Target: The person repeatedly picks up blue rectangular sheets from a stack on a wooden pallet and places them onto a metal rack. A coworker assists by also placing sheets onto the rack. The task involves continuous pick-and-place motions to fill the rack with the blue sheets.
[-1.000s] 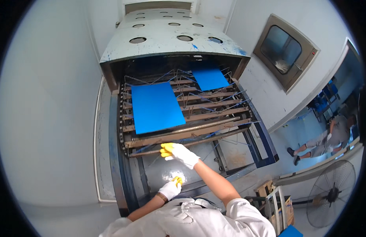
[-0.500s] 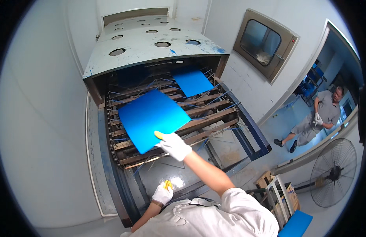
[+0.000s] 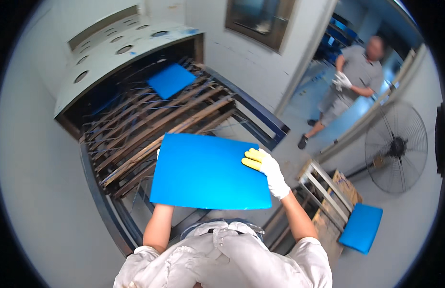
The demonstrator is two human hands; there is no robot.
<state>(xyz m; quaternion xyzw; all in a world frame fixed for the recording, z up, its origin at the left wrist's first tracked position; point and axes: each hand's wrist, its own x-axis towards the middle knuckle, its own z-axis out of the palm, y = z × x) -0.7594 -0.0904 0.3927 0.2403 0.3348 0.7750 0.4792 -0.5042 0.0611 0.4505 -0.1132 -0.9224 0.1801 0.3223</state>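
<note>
A flat blue panel [image 3: 210,173] is held up in front of my body, nearer than the slatted conveyor. My right hand [image 3: 268,170], in a white glove with yellow fingertips, grips its right edge, fingers lying over the top face. At the panel's left edge only a sliver of my left hand [image 3: 158,153] shows; the rest is hidden behind the sheet, with my forearm coming up from below. Another blue panel [image 3: 172,80] lies on the conveyor's slats [image 3: 136,125], by the mouth of the pale hood.
The pale hood [image 3: 100,50] with round holes covers the conveyor's far end. To the right, a third blue panel [image 3: 361,228] rests beside a wooden stack and metal frame [image 3: 328,194]. A standing fan [image 3: 396,146] is behind them. A person [image 3: 359,74] with gloved hands stands at the doorway.
The held panel has come off the conveyor area toward my body. My left hand, free before, is now at its left edge. My view has swung right.
</note>
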